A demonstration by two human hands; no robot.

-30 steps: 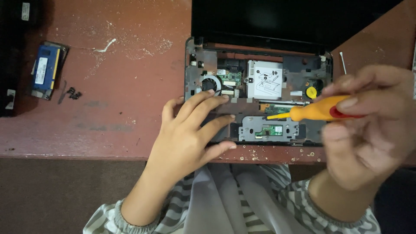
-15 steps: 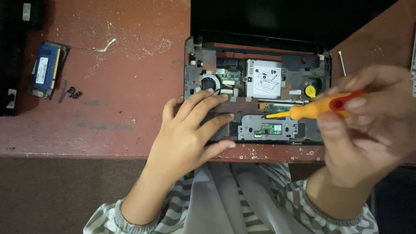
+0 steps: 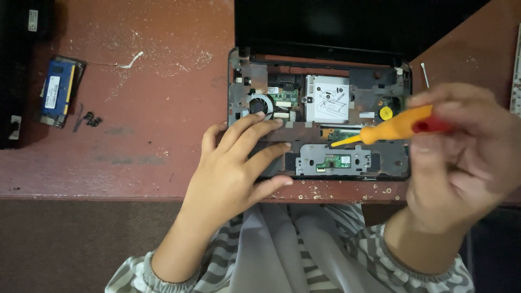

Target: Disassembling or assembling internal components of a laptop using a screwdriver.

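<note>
An opened small laptop [image 3: 320,116] lies on the reddish table with its keyboard cover off, showing a fan, a silver drive plate and green circuit boards. My left hand [image 3: 236,163] rests flat on the laptop's front left corner, fingers spread. My right hand [image 3: 467,146] holds an orange screwdriver [image 3: 388,130] with a red end, raised above the laptop's right side. Its tip points left, toward the middle of the base near a green board.
A blue memory module [image 3: 57,89] and a few small dark screws [image 3: 92,120] lie at the left of the worn red table [image 3: 135,157]. A black object [image 3: 19,65] fills the far left edge. The laptop's dark screen [image 3: 347,24] lies folded back at the top.
My right hand with the screwdriver has shifted slightly and turned the handle. My left hand has stayed in place on the laptop.
</note>
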